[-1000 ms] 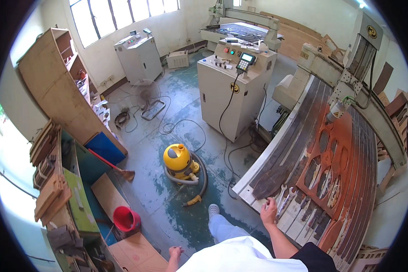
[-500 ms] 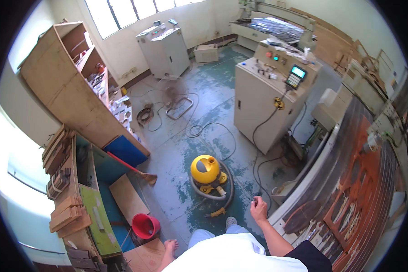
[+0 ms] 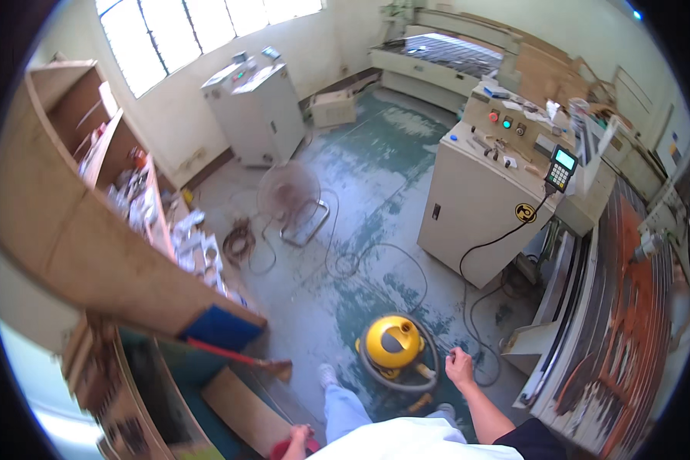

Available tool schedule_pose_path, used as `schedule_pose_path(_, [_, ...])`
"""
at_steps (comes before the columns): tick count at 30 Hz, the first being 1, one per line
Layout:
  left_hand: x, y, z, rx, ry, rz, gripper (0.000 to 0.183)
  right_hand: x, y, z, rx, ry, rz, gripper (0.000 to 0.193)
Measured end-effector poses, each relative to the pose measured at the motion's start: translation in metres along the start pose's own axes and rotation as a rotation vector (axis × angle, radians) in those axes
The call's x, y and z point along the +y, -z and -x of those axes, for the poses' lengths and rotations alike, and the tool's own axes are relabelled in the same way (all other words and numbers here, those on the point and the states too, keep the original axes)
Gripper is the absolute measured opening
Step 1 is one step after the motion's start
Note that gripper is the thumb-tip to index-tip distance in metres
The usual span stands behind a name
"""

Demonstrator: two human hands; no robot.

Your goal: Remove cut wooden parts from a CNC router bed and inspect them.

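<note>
My right hand (image 3: 460, 368) is held out over the floor, its fingers pinched. A small thin thing seems to stick out of them, too small to name. Just left of it, on the floor, stands a yellow canister vacuum cleaner (image 3: 387, 335) with its grey hose (image 3: 435, 359) coiled around it. My left hand (image 3: 302, 435) hangs low by my side with the fingers curled in, and nothing shows in them. Behind it a red bucket (image 3: 280, 449) is partly hidden. One foot (image 3: 327, 375) is stretched forward, left of the vacuum cleaner.
A control cabinet (image 3: 468, 207) with a keypad stands ahead right, its cable trailing on the floor. Further off are a fan (image 3: 290, 192) and loose cords. A wooden shelf (image 3: 92, 222) and a red-handled broom (image 3: 280, 370) are left; a slatted machine bed (image 3: 621, 307) runs along the right.
My view has shifted forward and turned, so the vacuum cleaner and cabinet appear lower and further right. My left foot has swung forward. The bucket has nearly left the view.
</note>
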State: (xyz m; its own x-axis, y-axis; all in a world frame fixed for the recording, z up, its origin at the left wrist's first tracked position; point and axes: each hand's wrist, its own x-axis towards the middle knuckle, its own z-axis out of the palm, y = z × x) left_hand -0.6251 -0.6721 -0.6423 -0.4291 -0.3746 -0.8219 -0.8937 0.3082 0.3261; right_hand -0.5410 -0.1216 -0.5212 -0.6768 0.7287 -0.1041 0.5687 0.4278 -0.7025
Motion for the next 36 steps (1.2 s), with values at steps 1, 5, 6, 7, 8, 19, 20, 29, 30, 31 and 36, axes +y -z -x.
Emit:
schedule_pose_path(1, [0.042, -0.007, -0.003, -0.081, 0.005, -0.003, 0.016, -0.004, -0.013, 0.0, 0.031, -0.124, 0.033, 0.019])
schedule_pose_path(5, [0.195, 0.029, -0.045, -0.257, -0.196, 0.066, 0.017, -0.06, -0.084, -0.004, -0.091, -0.322, 0.084, 0.028])
schedule_pose_path(6, [0.218, 0.042, -0.067, -0.291, -0.225, 0.016, 0.017, -0.079, -0.098, -0.01, -0.191, -0.31, 0.111, 0.031])
schedule_pose_path(7, [0.237, 0.056, -0.097, -0.328, -0.295, 0.026, 0.017, -0.095, -0.111, -0.019, -0.261, -0.336, 0.083, 0.031])
schedule_pose_path(8, [0.263, 0.058, -0.119, -0.373, -0.357, 0.034, 0.016, -0.106, -0.122, -0.026, -0.332, -0.366, 0.056, 0.031])
schedule_pose_path(19, [0.488, -0.021, -0.131, -0.543, -1.291, -1.085, 0.026, -0.106, -0.139, 0.003, -0.162, -0.945, -0.149, 0.019])
schedule_pose_path(20, [0.499, -0.028, -0.151, -0.539, -1.292, -1.087, 0.026, -0.109, -0.145, -0.004, -0.137, -0.994, -0.189, 0.019])
schedule_pose_path(29, [0.607, -0.046, -0.218, -0.798, -0.48, -0.296, 0.042, -0.094, -0.202, -0.196, 0.062, -0.99, -0.451, 0.016])
schedule_pose_path(30, [0.62, -0.057, -0.22, -0.725, -0.469, -0.263, 0.038, -0.1, -0.2, -0.224, 0.044, -0.977, -0.462, 0.013])
schedule_pose_path(31, [0.633, -0.07, -0.22, -0.655, -0.452, -0.231, 0.035, -0.107, -0.199, -0.255, 0.069, -0.974, -0.513, 0.013])
schedule_pose_path(36, [0.729, -0.169, -0.195, -0.388, -0.304, -0.189, 0.017, -0.12, -0.192, -0.392, 0.012, -0.884, -0.486, 0.014])
